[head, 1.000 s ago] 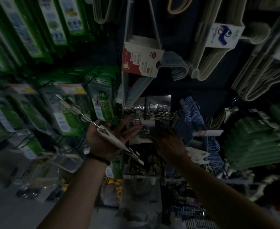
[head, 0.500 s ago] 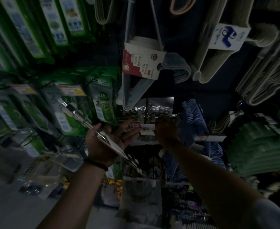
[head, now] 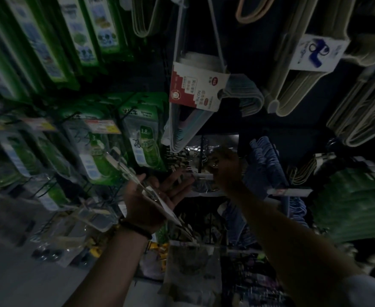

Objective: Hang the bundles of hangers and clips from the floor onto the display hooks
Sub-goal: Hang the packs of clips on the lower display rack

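Note:
The scene is very dark. My left hand (head: pixel 153 198) holds a flat clear pack of clips (head: pixel 138 185) that crosses its palm under the thumb, the fingers spread toward the display. My right hand (head: pixel 224 167) reaches up to the metal clips (head: pixel 182 158) hanging on a display hook (head: pixel 201 176), its fingers curled at another clip pack there; the grip itself is blurred. A bundle of pale hangers with a red-and-white label (head: pixel 195 87) hangs just above.
Green packaged goods (head: pixel 144 140) fill the hooks on the left. Blue hangers (head: pixel 268 165), green hangers (head: pixel 354 200) and beige hanger bundles (head: pixel 304 85) hang on the right. Clear packs (head: pixel 76 231) jut out low on the left, above grey floor (head: pixel 9 280).
My right hand has risen from the lower hook area up to the hanging clips. My left hand stayed about where it was with its pack. The camera shifted slightly.

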Motion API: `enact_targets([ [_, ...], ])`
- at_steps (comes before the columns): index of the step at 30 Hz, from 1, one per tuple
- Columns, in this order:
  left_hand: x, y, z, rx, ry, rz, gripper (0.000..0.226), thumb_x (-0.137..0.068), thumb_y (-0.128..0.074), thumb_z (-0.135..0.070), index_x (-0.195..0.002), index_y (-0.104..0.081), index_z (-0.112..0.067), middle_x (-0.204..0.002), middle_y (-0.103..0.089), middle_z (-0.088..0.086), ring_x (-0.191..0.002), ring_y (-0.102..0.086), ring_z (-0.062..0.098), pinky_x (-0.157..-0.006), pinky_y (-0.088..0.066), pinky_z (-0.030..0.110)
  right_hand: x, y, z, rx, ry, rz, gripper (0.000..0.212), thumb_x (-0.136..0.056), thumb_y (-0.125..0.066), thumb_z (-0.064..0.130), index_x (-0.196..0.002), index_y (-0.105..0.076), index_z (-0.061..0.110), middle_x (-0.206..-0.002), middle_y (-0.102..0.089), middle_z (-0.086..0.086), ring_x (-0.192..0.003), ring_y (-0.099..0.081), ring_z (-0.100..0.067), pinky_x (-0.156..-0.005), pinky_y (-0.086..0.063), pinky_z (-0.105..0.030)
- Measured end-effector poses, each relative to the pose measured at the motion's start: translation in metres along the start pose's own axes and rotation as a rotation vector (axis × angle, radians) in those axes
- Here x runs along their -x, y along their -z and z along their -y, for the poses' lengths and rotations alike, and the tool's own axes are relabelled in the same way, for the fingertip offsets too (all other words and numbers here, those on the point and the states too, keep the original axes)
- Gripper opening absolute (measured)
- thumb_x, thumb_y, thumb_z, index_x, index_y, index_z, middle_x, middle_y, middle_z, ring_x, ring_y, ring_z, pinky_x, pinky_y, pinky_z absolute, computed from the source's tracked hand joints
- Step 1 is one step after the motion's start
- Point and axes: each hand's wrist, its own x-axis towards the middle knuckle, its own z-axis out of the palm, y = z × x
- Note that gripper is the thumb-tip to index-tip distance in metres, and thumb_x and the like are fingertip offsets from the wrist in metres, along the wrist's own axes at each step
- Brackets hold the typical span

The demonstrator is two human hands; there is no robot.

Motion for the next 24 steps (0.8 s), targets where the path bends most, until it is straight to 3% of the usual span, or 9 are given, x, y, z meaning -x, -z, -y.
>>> enact_targets([
  [2,0.008,-0.017,-0.01,-0.167,-0.041,-0.006,0.044,-0.096,-0.063,-0.049,-0.081,-0.072,-0.009,-0.154,-0.048,0.031,-0.138,-0.047,0.06,-0.109,-0.045,0.068,0.014,0.004,0.001,-0.17,-0.101,-0.215,0.025,-0.096,-0.062,0.03,-0.112,-0.072,0.015,-0.114,-0.07,-0.011,-0.107,-0.067,-0.035,-0.091,-0.055,-0.053],
  [4,0.02,-0.032,-0.017,-0.244,-0.05,-0.043,0.055,-0.103,-0.044,-0.048,-0.082,-0.075,-0.008,-0.137,-0.065,0.028,-0.121,-0.065,0.05,-0.102,-0.054,0.062,0.037,0.029,0.019,-0.463,-0.207,-0.247,0.01,-0.101,-0.061,0.023,-0.099,-0.07,0.023,-0.096,-0.071,0.002,-0.09,-0.071,-0.021,-0.074,-0.06,-0.047],
  [7,0.011,-0.042,-0.023,-0.624,-0.272,-0.201,0.032,-0.093,-0.064,-0.026,-0.068,-0.073,-0.008,-0.073,-0.069,0.013,-0.066,-0.067,0.027,-0.066,-0.058,0.035,0.07,0.083,0.049,-0.991,-0.41,-0.145,0.028,-0.109,-0.054,0.027,-0.101,-0.073,0.009,-0.085,-0.073,-0.003,-0.074,-0.07,-0.016,-0.061,-0.055,-0.033],
  [10,0.008,-0.042,-0.027,-1.329,-0.465,-0.13,0.05,-0.096,-0.071,-0.039,-0.066,-0.069,0.001,-0.058,-0.061,0.01,-0.062,-0.064,0.023,-0.065,-0.048,0.035,0.088,0.128,0.057,-1.272,-0.382,0.1,0.057,-0.112,-0.036,0.044,-0.118,-0.073,0.001,-0.102,-0.076,-0.019,-0.081,-0.071,-0.025,-0.065,-0.055,-0.034],
  [13,0.012,-0.046,-0.027,-1.57,-0.419,-0.046,0.051,-0.099,-0.067,-0.048,-0.065,-0.074,-0.01,-0.054,-0.062,0.001,-0.061,-0.064,0.016,-0.067,-0.049,0.035,0.099,0.151,0.068,-0.979,-0.158,0.212,0.039,-0.11,-0.046,0.041,-0.116,-0.074,0.013,-0.109,-0.075,-0.01,-0.099,-0.071,-0.027,-0.082,-0.056,-0.044],
  [15,0.011,-0.049,-0.024,-1.636,-0.354,-0.027,0.057,-0.098,-0.064,-0.056,-0.056,-0.069,-0.019,-0.049,-0.058,-0.005,-0.055,-0.061,0.012,-0.065,-0.047,0.033,0.103,0.154,0.082,-0.392,0.079,0.175,0.018,-0.103,-0.061,0.042,-0.11,-0.072,0.029,-0.104,-0.071,0.006,-0.096,-0.067,-0.016,-0.081,-0.053,-0.042],
  [18,0.008,-0.047,-0.017,-1.777,-0.411,-0.019,0.061,-0.094,-0.059,-0.069,-0.055,-0.068,-0.024,-0.049,-0.059,-0.006,-0.052,-0.06,0.006,-0.057,-0.043,0.027,0.11,0.132,0.108,0.284,0.236,0.251,0.041,-0.092,-0.06,0.057,-0.131,-0.059,0.045,-0.128,-0.068,0.009,-0.114,-0.064,-0.019,-0.101,-0.05,-0.042],
  [20,0.01,-0.052,-0.013,-1.835,-0.428,0.013,0.043,-0.097,-0.06,-0.063,-0.062,-0.075,-0.044,-0.058,-0.068,-0.013,-0.054,-0.06,-0.003,-0.055,-0.04,0.016,0.119,0.113,0.118,0.324,0.213,0.318,0.05,-0.093,-0.065,0.054,-0.14,-0.058,0.039,-0.146,-0.057,0.006,-0.127,-0.059,-0.023,-0.105,-0.049,-0.042],
  [24,0.013,-0.056,-0.011,-1.811,-0.312,0.123,0.041,-0.093,-0.058,-0.066,-0.107,-0.081,-0.035,-0.103,-0.074,-0.028,-0.086,-0.064,-0.019,-0.072,-0.044,-0.001,0.131,0.088,0.114,0.26,0.269,0.239,0.041,-0.092,-0.067,0.052,-0.126,-0.071,0.03,-0.13,-0.069,0.003,-0.111,-0.068,-0.024,-0.083,-0.059,-0.039],
])
